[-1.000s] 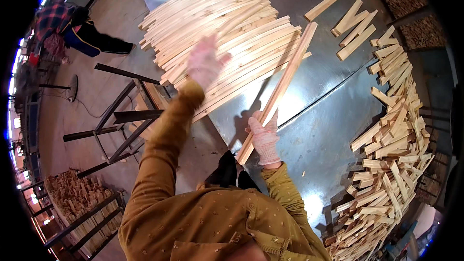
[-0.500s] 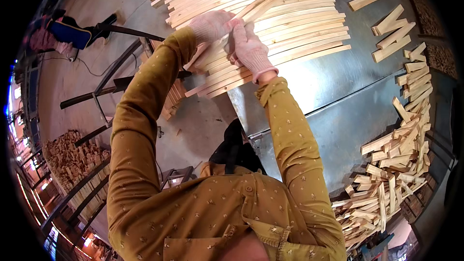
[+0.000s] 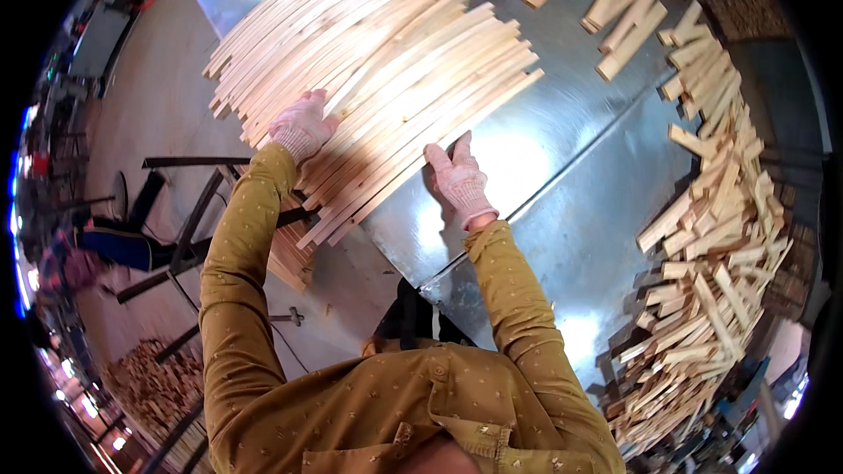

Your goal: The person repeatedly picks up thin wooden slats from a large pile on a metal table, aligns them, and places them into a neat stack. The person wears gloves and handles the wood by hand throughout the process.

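Many long, pale wooden strips (image 3: 413,96) lie side by side in a slanting row on a metal table. One strip (image 3: 386,48) lies at a slight angle on top of the others. My left hand (image 3: 303,127), in a pinkish knitted glove, rests on the row's left part beside that strip's near end, thumb apart from the fingers. My right hand (image 3: 461,183), gloved alike, is at the row's near right edge. Its fingers are spread, and the fingertips are at or close to the outermost strip; nothing is in it.
The shiny metal table (image 3: 527,158) has a seam across it. Short wooden pieces (image 3: 720,184) form a long heap along its right side, with several loose blocks (image 3: 623,13) at the far right. Dark metal bars (image 3: 189,219) and a stack of wood (image 3: 158,382) stand at left.
My hands have moved apart and come nearer. The angled strip, earlier held up between both hands, now lies on the row. The whole view has turned.
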A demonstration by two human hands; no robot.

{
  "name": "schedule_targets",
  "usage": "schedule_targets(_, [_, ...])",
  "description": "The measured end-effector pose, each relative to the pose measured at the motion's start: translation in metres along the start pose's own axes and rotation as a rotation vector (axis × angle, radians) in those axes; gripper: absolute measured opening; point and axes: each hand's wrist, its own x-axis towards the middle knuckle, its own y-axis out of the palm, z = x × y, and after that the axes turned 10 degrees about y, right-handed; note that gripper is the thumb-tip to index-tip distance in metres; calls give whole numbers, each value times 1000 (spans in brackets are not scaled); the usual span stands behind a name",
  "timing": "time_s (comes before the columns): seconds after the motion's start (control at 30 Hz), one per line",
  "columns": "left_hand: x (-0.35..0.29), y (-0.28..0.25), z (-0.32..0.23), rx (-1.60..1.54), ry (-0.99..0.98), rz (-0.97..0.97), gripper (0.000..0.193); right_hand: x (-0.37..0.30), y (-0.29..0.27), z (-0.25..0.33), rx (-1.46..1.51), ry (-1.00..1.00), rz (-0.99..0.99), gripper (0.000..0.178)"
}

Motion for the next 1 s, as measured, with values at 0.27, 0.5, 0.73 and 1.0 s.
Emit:
schedule_targets(0.27, [-75,52,-128,-785,302,-892,59,-124,-264,-234,-221,9,-644,54])
schedule_targets(0.5, [-213,173,-379,-854,948,6,59,-200,-531,-402,-908,603,-724,91])
schedule_targets(0.73, [-299,204,-530,-1107,827,404,57,-145,-567,-512,-911,216,-821,50])
schedule_targets(1.0, [-324,123,-577,-932,804,195,78,-191,-412,-506,559,-776,-48,17])
